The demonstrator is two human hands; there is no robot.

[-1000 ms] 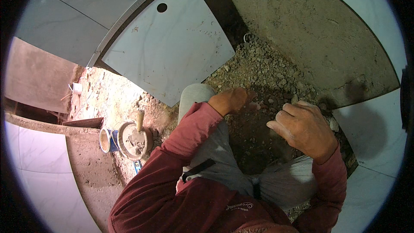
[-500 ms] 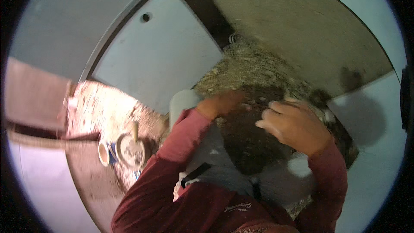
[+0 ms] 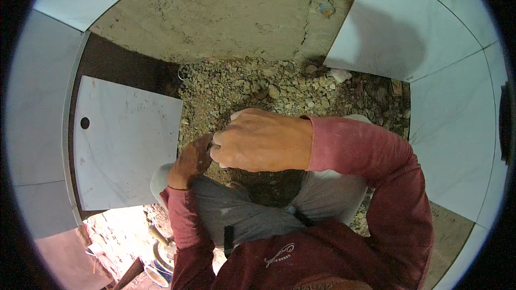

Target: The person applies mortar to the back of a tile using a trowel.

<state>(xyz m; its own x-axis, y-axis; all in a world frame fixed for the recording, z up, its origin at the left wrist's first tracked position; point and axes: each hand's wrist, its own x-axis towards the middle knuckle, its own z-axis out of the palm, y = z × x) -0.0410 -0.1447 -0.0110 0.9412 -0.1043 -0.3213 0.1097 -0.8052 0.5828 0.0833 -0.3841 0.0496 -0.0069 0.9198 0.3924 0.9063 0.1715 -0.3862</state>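
Observation:
My right hand point(image 3: 263, 140) reaches across in front of me, its fingers curled closed. The knuckles come up against my left hand point(image 3: 192, 162), which is also closed and partly covered by the right one. Whatever lies between the fingers is hidden or too small to name. Both hands are above a bed of loose gravel point(image 3: 252, 88), in front of my bent knees. Left of them lies a white tile point(image 3: 129, 145) with a round hole near its outer edge.
A bare cement wall section point(image 3: 226, 16) rises beyond the gravel. White tiles point(image 3: 451, 129) cover the right wall, and grey tiles point(image 3: 37, 107) the left. A dark gap point(image 3: 123, 64) runs beside the holed tile. At lower left a bucket point(image 3: 157, 274) stands on bright, rubble-strewn ground.
My view has swung right, so the holed tile now sits further left. My hands, apart and blurred before, have come together, the right one moving leftward to the left one.

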